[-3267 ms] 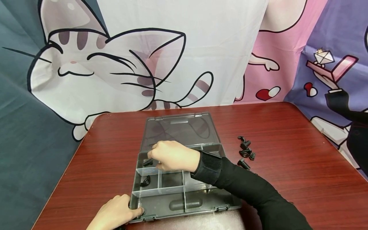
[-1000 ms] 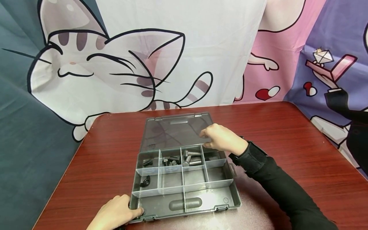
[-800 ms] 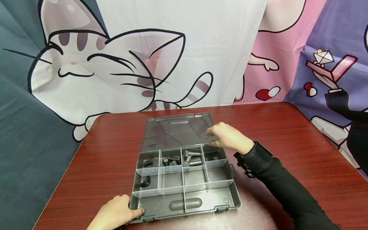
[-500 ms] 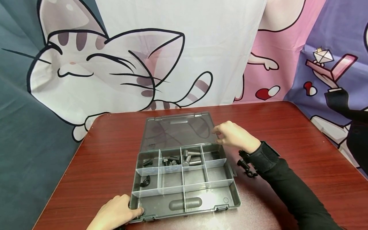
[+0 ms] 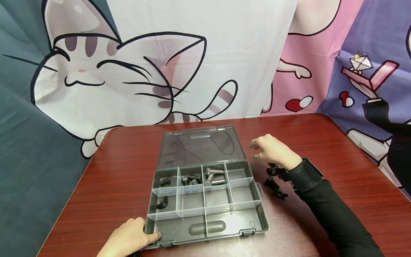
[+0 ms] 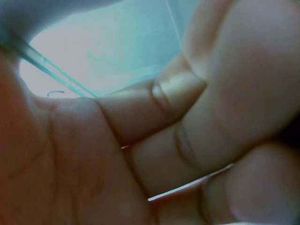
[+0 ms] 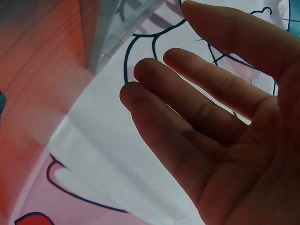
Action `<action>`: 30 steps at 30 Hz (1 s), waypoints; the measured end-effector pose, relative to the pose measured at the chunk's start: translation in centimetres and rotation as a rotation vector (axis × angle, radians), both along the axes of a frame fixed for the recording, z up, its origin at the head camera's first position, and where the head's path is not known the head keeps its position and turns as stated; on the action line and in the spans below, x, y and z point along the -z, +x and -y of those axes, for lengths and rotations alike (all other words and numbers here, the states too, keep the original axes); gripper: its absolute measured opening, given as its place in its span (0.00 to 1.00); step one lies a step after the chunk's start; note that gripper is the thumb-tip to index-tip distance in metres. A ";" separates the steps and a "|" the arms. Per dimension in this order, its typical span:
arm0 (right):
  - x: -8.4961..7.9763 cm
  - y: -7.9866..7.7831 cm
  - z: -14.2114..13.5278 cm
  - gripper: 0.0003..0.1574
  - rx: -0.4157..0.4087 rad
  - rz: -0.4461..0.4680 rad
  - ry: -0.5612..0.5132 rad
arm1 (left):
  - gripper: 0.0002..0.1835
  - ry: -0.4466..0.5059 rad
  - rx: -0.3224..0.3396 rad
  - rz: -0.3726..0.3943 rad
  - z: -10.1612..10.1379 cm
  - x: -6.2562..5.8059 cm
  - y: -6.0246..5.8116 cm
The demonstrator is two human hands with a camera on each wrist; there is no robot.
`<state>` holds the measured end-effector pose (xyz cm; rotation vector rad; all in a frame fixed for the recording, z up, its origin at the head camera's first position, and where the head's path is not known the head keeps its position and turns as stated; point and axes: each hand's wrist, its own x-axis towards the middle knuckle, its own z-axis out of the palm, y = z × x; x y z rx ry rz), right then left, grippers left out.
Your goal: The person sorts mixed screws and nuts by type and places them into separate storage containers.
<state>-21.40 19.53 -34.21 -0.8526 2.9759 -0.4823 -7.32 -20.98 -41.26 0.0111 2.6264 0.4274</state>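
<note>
Gripping the near left corner of the organizer box on the table, the left hand hooks its thumb over the rim, while the right hand hangs just right of the lid, fingers loosely spread, holding nothing. Nearby on the tabletop lie black fittings, probably hard, light and apt to roll, best pinched mid-body; the box looks stiff but light, its outer walls suiting a steadying grip.

Left hand at near left corner of the storage box, thumb over rim; fingers seemingly curled, wrist view blurred. Right hand off box's far right, loosely bent, thumb apart.
</note>
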 end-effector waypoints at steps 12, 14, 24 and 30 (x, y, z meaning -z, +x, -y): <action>0.9 -0.6 -2.0 0.18 0.025 0.023 -0.008 | 0.23 0.001 -0.006 -0.004 -0.1 -0.1 0.1; 0.9 -0.8 -2.2 0.18 0.031 0.032 -0.011 | 0.23 0.002 -0.004 -0.009 -0.1 -0.1 0.1; 1.9 -2.0 -3.6 0.19 0.081 0.066 0.000 | 0.22 0.016 -0.015 -0.019 0.0 0.0 0.3; 2.5 -2.5 -4.2 0.20 0.113 0.079 0.023 | 0.22 0.012 -0.008 -0.024 0.0 -0.1 0.2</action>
